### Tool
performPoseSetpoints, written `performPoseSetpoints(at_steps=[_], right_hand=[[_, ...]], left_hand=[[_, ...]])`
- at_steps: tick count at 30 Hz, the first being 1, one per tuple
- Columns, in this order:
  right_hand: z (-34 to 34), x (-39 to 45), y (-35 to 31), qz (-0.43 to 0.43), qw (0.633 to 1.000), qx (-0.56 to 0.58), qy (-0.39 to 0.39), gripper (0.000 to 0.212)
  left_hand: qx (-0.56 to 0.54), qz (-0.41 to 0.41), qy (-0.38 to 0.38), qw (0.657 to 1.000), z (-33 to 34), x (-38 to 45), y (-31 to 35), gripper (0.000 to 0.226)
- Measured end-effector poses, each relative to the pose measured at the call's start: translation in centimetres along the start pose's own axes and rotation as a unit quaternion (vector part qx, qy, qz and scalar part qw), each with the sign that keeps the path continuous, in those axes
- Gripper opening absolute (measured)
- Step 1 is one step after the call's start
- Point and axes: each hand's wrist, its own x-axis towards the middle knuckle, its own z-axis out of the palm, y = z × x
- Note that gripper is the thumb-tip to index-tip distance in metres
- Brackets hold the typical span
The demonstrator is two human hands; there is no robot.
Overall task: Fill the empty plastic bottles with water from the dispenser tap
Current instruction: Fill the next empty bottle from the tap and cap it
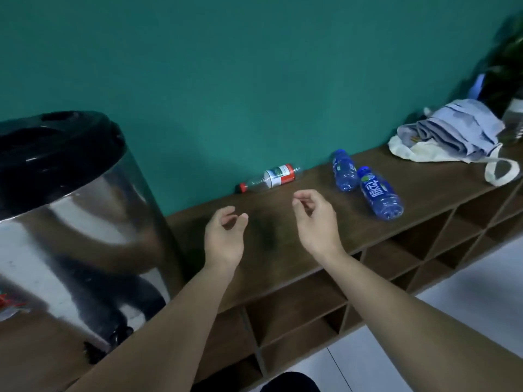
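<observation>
A steel water dispenser [70, 222] with a black lid stands at the left on the brown shelf top [283, 256]; its black tap [119, 335] sticks out low at the front. Three plastic bottles lie on their sides: a clear one with a red cap and red-white label [271, 178] by the wall, and two blue ones [343, 169] [380, 193] to its right. My left hand [225, 239] and my right hand [317, 219] hover above the shelf top with fingers loosely curled, holding nothing. The right hand is short of the nearest blue bottle.
A green wall [254, 80] backs the shelf. A cloth bag with folded grey fabric [450, 134] lies at the far right, a dark plant [506, 66] behind it. Open cubbyholes [297, 315] run under the shelf top, above a white tiled floor [424, 335].
</observation>
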Motion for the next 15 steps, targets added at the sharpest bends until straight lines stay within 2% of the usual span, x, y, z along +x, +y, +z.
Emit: performPoseSetpoints(at_steps=[6, 11, 15], right_hand=[[2.9, 6.7, 6.8, 0.027, 1.000, -0.011, -0.003, 0.036], [5.6, 12.7, 10.1, 0.020, 0.998, -0.047, 0.046, 0.041], [6.6, 17.0, 10.7, 0.048, 0.996, -0.066, 0.025, 0.066]], left_hand=[[0.080, 0.001, 0.001, 0.997, 3.3, 7.9, -3.2, 0.054], [0.141, 0.034, 0.019, 0.989, 7.4, 13.1, -5.5, 0.057], [0.212, 0.055, 0.025, 0.975, 9.8, 16.0, -5.5, 0.074]])
